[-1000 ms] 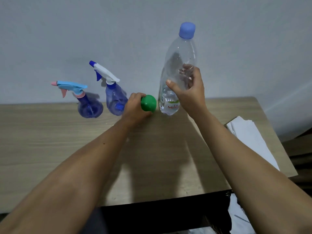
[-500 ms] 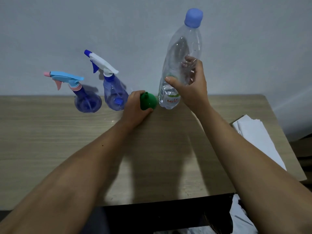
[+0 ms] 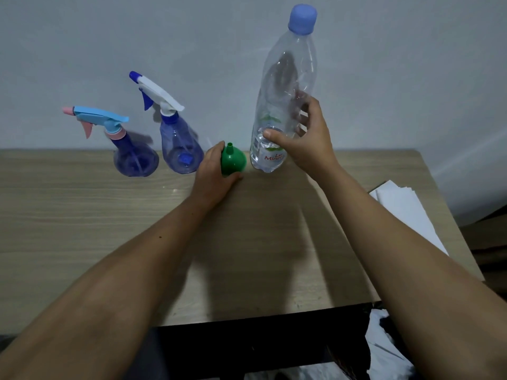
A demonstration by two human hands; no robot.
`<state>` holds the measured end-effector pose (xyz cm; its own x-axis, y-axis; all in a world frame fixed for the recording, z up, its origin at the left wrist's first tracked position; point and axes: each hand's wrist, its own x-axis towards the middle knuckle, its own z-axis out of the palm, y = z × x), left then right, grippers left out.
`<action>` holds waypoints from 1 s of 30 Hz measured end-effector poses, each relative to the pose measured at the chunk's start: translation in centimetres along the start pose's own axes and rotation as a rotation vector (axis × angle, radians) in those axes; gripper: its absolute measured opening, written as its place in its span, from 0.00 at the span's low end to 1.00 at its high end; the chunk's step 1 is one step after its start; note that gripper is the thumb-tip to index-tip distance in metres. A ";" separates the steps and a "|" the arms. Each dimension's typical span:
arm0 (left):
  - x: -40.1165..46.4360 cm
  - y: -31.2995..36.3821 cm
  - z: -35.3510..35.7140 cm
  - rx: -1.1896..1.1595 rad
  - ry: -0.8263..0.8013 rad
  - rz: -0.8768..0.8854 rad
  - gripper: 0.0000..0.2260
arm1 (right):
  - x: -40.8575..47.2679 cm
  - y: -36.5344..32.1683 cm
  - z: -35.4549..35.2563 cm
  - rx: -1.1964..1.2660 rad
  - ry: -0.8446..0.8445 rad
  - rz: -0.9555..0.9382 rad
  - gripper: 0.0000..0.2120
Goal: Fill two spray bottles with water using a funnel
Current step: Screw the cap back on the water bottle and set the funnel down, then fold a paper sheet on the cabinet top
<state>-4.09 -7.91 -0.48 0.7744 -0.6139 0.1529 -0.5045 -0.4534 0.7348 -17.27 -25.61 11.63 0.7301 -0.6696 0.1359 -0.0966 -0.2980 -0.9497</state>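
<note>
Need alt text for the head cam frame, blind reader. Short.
A person's left hand grips a green funnel on a wooden table while the right hand holds a tall, capped, nearly empty water bottle upright beside it. Two blue spray bottles, one pink-nozzled and one white-topped, stand to the left, heads still on.

Both bare forearms reach forward. The left hand (image 3: pixel 212 171) is cupped, knuckles up, fingers (image 3: pixel 216 152) curled in a grip. The right hand (image 3: pixel 307 144) is raised higher, thumb and fingers wrapped in a loose hold.

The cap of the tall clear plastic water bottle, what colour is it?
Light blue cap; head view shows it.
</note>
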 end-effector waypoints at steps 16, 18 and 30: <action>-6.7 6.0 4.6 -0.126 -0.020 0.197 0.18 | -11.4 4.1 -7.9 -0.140 0.193 0.122 0.31; -6.6 7.5 6.6 -0.111 -0.104 0.321 0.14 | -13.9 5.1 -10.0 -0.196 0.253 0.159 0.28; -7.6 19.4 17.9 -0.073 -0.524 0.848 0.15 | -27.7 11.8 -20.4 -0.472 0.574 0.311 0.12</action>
<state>-26.58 -23.66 0.81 -0.1063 -0.9315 0.3477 -0.7740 0.2971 0.5592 -52.44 -24.42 2.44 0.1741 -0.9760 0.1308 -0.6076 -0.2110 -0.7657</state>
